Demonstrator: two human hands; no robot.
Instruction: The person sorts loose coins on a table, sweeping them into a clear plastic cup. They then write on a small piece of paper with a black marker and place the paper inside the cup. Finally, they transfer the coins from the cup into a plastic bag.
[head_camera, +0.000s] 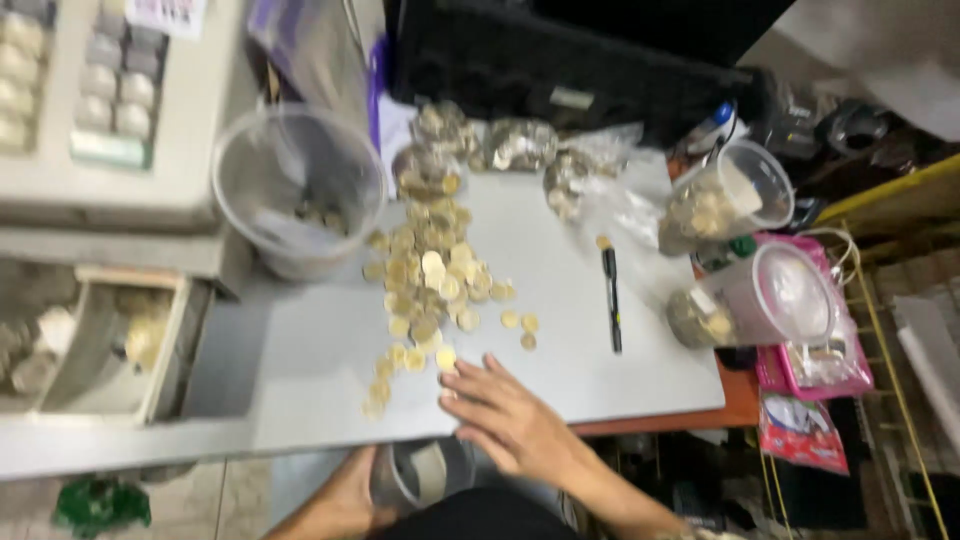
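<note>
One head-worn camera looks steeply down, close over the grey counter (330, 370).

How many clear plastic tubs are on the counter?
3: one near-empty tub left of the coin pile, two coin-filled tubs on their sides at right, upper and lower. Others may be hidden.

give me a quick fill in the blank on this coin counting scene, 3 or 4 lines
1. The right hand lies flat on the grey surface beside a spread of gold-coloured ____.
2. The left hand holds a clear cup ____ the surface's near edge.
3. The black ____ lies on the surface right of the spread.
4. The large clear tub left of the spread stands ____.

Missing words: coins; below; pen; upright
</note>
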